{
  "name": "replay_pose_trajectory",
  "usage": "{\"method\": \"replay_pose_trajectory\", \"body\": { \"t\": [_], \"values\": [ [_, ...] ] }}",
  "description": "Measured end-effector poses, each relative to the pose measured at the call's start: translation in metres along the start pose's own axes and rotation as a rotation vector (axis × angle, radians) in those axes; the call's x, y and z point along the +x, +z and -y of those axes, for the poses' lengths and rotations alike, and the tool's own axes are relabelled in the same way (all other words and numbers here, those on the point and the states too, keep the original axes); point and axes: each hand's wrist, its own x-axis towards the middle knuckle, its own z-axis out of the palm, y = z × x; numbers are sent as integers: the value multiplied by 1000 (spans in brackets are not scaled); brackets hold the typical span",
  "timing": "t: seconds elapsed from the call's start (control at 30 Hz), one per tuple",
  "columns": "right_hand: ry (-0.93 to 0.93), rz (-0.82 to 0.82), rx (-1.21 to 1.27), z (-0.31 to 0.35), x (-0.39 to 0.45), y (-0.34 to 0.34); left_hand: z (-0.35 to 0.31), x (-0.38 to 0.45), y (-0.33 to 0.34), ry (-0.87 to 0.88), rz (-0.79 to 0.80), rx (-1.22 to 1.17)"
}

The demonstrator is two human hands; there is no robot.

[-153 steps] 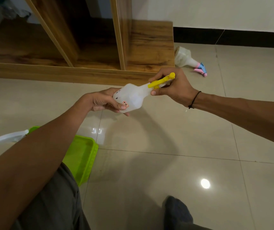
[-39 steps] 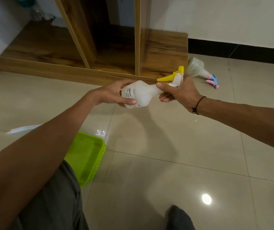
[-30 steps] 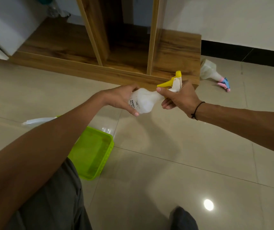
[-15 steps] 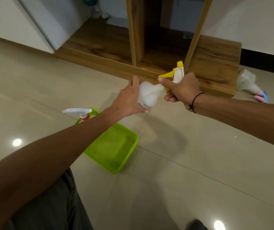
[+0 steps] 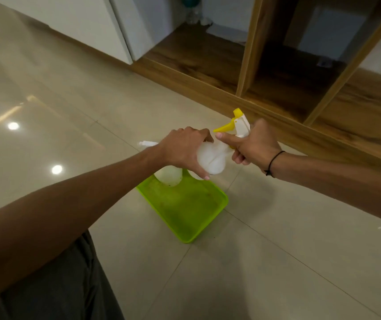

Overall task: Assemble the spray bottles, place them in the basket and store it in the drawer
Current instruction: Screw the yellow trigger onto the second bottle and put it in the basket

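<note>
Two hands up, both on one spray bottle [image 5: 212, 158], held in the air above the basket's 12 o'clock end. The left hand [image 5: 184, 151] curls over the rounded white body from above, fingers wrapped down its side. The right hand [image 5: 253, 147] grips the neck, thumb stretched flat along it, other fingers folded beneath the yellow-and-white trigger head [image 5: 236, 124].

One green basket [image 5: 184, 211] lies on the floor at 6 o'clock from the hands: smooth plastic, shallow, rounded corners. A second bottle [image 5: 169, 177] lies at its far end, mostly hidden behind the left wrist; only a pale bulb and a white nozzle tip [image 5: 146, 143] show. A white patch by the left fingertips may be a third, hard to say.

Glossy beige tiles [image 5: 277, 262] all round. At 1 o'clock, a wood-grain cabinet [image 5: 265, 72] with open compartments, cut off by the frame.
</note>
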Motion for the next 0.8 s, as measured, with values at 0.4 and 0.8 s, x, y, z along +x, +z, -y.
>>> {"method": "replay_pose_trajectory", "body": {
  "t": [0.4, 0.8],
  "values": [
    [-299, 174, -312, 23, -13, 33, 48, -16, -30, 212, 405, -173],
    [-383, 290, -772, -13, -4, 83, 57, 2, -28, 153, 490, -18]
  ]
}}
